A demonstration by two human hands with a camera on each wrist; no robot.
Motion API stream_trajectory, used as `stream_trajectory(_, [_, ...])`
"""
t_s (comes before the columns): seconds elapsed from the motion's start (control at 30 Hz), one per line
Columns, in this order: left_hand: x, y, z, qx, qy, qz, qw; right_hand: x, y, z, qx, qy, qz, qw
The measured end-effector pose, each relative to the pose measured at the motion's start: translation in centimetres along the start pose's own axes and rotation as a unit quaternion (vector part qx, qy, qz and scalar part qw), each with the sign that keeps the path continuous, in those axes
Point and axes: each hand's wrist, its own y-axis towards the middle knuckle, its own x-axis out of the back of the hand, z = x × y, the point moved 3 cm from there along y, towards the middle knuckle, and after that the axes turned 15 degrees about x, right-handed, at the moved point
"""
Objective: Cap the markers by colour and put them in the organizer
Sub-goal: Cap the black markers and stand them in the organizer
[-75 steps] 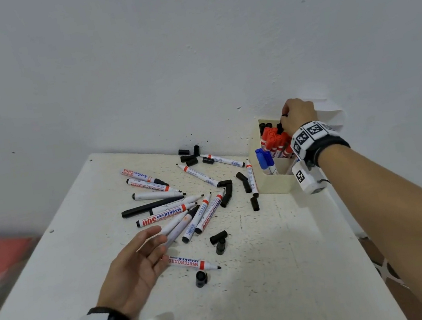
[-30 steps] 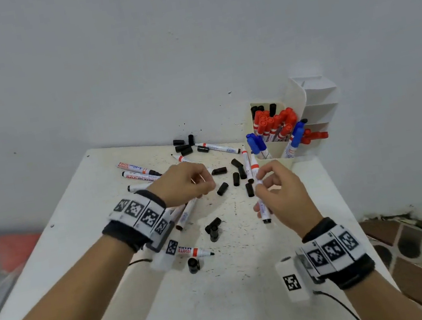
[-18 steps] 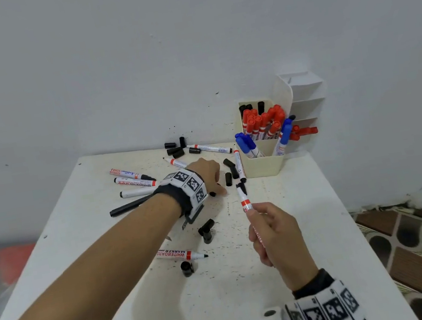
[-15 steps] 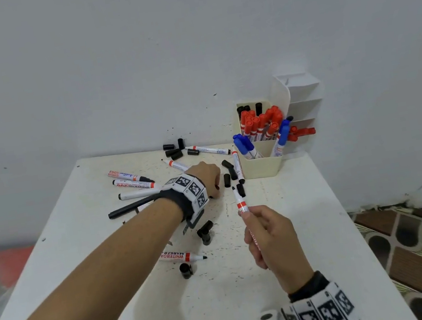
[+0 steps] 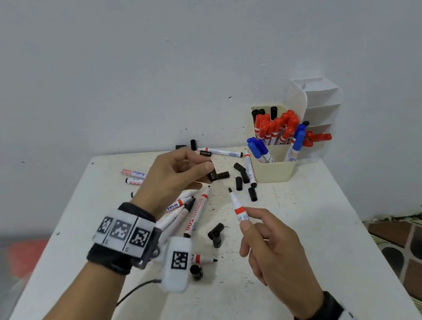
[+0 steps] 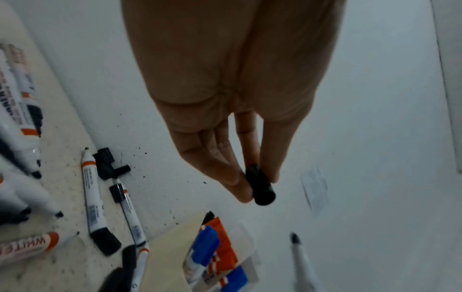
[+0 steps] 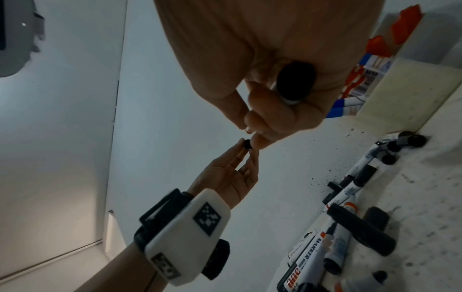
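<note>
My left hand (image 5: 205, 167) pinches a black cap (image 5: 213, 176) between thumb and fingertips, lifted above the table; the left wrist view shows the same black cap (image 6: 260, 187). My right hand (image 5: 247, 220) grips an uncapped white marker (image 5: 237, 205) with a red band. Its black tip points up and away, a short gap below and right of the cap. In the right wrist view the marker's black butt end (image 7: 296, 83) shows in my fist. The cream organizer (image 5: 275, 171) stands at the table's far right corner, holding capped red, blue and black markers.
Several uncapped markers (image 5: 196, 214) and loose black caps (image 5: 239, 183) lie scattered on the white table (image 5: 228, 309), mostly under and beyond my left hand. One more marker (image 5: 203, 258) and a cap lie nearer me. A white wall stands behind; tiled floor shows off the right edge.
My left hand has risen from the pile of caps with a black cap pinched in it. The right hand has kept hold of the marker, tip towards the cap.
</note>
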Motion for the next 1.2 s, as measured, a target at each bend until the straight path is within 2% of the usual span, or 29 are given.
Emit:
stream_trajectory(0.1, [-0.3,-1.9,0.5,-0.016,-0.068,-0.017,0.997,-0.7,-0.1,0.3,0.011,-0.012,0.013,1.000])
stream_trajectory(0.27, [-1.1,-3.4,1.5,-0.029,-0.096,-0.014,0.995,-1.0,-0.2,0.9,0.018,-0.019,0.017,1.000])
stream_trajectory(0.53, [-1.3,-3.9,1.8,-0.056,-0.084,-0.043,0.994,-1.1,-0.1,1.6,0.035,-0.037,0.019,0.999])
stream_trajectory(0.87, [-2.0,-4.1,2.2,-0.039,-0.080,-0.017,0.996,-1.1,-0.1,2.0,0.037,-0.050,0.012,0.998])
stream_trajectory(1.03, [-2.5,-4.3,2.4,-0.062,-0.084,-0.040,0.994,-1.3,0.2,2.2,0.051,-0.053,-0.001,0.997])
stream_trajectory(1.2, [-2.5,-4.4,2.5,-0.080,-0.070,-0.032,0.994,-1.7,0.7,2.0,0.061,-0.063,0.000,0.996])
